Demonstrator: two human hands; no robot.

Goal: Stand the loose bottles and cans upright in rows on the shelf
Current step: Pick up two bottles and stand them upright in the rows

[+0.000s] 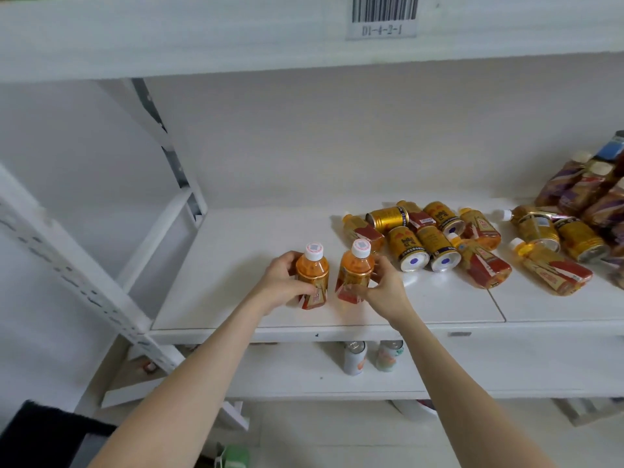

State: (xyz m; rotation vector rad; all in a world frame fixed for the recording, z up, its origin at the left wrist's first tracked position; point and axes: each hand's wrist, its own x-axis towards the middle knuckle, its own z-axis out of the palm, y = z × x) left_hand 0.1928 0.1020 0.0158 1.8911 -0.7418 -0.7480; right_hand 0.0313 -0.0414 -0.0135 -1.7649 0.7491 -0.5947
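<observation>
**Two amber bottles held upright on the white shelf**

While both bare arms reach forward, the left hand (282, 282) grasps one bottle (312, 276) and the right hand (385, 287) grasps a second bottle (355, 275), fingers wrapped around the clear plastic bodies. Both stand upright, just apart, on the smooth white shelf (236, 265), each with a ribbed white cap, amber liquid and a red-and-gold label. Beyond the right fingertips a loose pile (435, 238) lies flat: about five gold metal cans with round silver ends showing, mixed with about five bottles of the same kind on their sides. Further right of those fingers, several purple-wrapped bottles (580, 190) lean in a heap; their count cannot be told. Below the wrists, two pale cans (354, 358) stand on the lower shelf.
</observation>
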